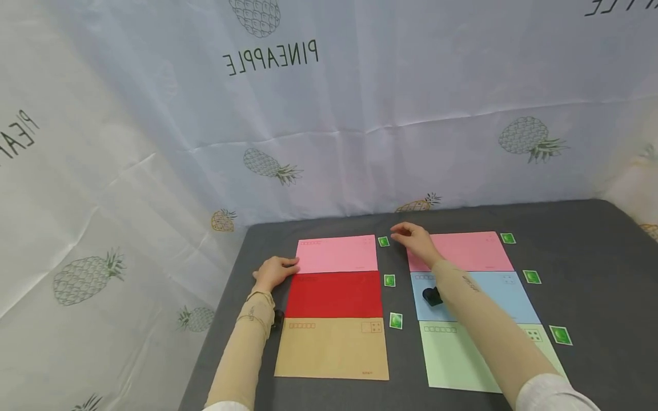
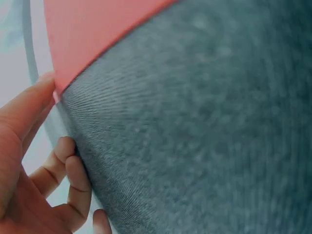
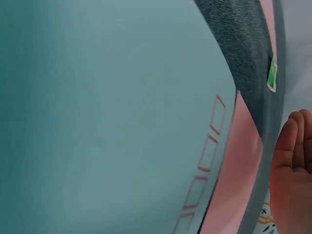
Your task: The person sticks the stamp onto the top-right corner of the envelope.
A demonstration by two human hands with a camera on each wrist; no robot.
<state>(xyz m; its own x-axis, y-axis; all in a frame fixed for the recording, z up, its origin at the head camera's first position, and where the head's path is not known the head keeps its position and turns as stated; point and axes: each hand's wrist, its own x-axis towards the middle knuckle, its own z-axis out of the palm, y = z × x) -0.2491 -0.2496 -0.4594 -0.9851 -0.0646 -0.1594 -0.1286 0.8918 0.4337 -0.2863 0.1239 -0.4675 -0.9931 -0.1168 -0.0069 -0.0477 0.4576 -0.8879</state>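
- Judging by the pose, probably at the step of steadying or squaring the left pink envelope [image 1: 336,254] with the left hand [image 1: 273,274] while reaching toward the far stamp [image 1: 383,241] with the right hand [image 1: 416,240].
- Touching, with the left hand, the left side of that envelope, close to the join with the red envelope [image 1: 334,294] and toward the far left corner of the tabletop [image 1: 606,268]. Cannot tell whether pinching the paper or merely pressing on it.
- Holding nothing in the right hand: fingers together and gently bent, poised near the tabletop's far edge, just beside the far stamp but apart from it. Cannot tell how high above the cloth.
- Note, in the same left column, the tan envelope [image 1: 331,351] nearest the tabletop's near edge, with the middle stamp [image 1: 389,280] and near stamp [image 1: 396,321] lying along the column's right side.
- Find farther toward the tabletop's right edge, far to near, the right pink envelope [image 1: 468,251], blue envelope [image 1: 506,297] and green envelope [image 1: 447,359], partly hidden by the right forearm.
- See three more stamps [image 1: 532,277] to the right of these, all off the paper.
- To lift the far stamp next, would likely need a fine fingertip pinch under a thin edge, plus light left pressure against sliding the paper.
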